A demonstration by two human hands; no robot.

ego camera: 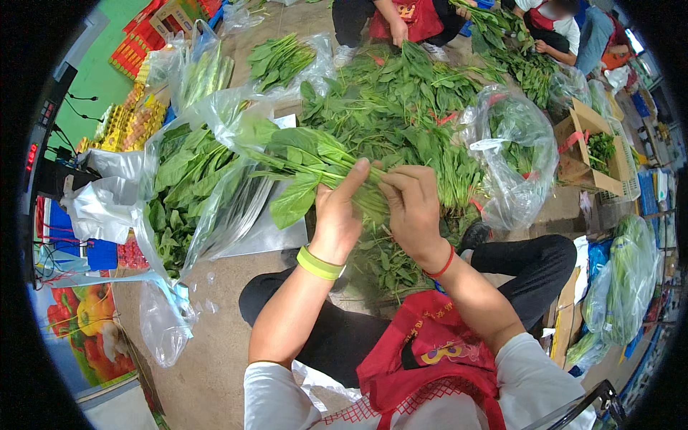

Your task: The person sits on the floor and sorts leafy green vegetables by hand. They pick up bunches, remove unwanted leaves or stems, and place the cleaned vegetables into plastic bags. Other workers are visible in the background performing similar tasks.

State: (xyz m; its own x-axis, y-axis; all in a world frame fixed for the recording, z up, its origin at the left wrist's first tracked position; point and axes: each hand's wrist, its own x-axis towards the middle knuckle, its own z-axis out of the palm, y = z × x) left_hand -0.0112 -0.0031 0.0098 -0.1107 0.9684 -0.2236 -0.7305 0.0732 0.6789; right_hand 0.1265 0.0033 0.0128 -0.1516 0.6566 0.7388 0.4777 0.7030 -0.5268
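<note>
My left hand (339, 212) grips a bunch of leafy greens (301, 156), thumb laid along the stems and leaves pointing left. At the stem end, my right hand (411, 207) has its fingertips pinched on the stems; a few of its fingers hide what exactly they hold. Left of the bunch is an open clear plastic bag (207, 215) with similar greens (191, 166) inside. Beyond and below my hands, a large heap of loose leafy greens (371, 123) covers the floor, its stems (457, 180) pointing toward me on the right.
A clear plastic bag of greens (516, 156) sits right of the heap, near a cardboard box (578, 145). Egg trays (142, 121) stand at the left. People (398, 21) sit across the heap, hands among greens. Bagged long vegetables (623, 285) lie at the right.
</note>
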